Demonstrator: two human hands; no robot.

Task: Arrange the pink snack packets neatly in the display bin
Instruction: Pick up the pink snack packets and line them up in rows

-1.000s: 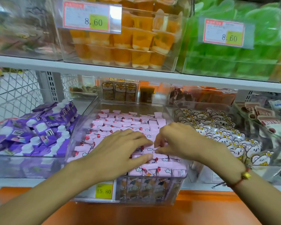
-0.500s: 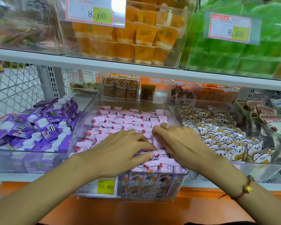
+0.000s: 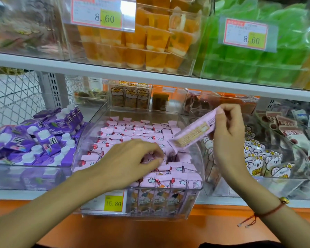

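A clear display bin (image 3: 195, 199) on the lower shelf holds rows of upright pink snack packets (image 3: 132, 131). My right hand (image 3: 227, 133) pinches the top end of one long pink packet (image 3: 191, 133), lifted and tilted, its lower end still over a small gap (image 3: 172, 157) among the packets. My left hand (image 3: 131, 160) rests palm down on the packets at the bin's front, fingers curled and pressing beside that gap. It holds nothing that I can see.
A bin of purple spouted pouches (image 3: 34, 140) stands at the left, a bin of white cartoon packets (image 3: 258, 156) at the right. Above, the upper shelf (image 3: 150, 76) carries orange jelly cups (image 3: 150, 42) and green cups (image 3: 249, 59). An orange ledge (image 3: 150, 230) runs below.
My right hand has pulled one pink packet up out of the rows and swung it to the right. The left hand stayed on the packets, now curled beside the gap.
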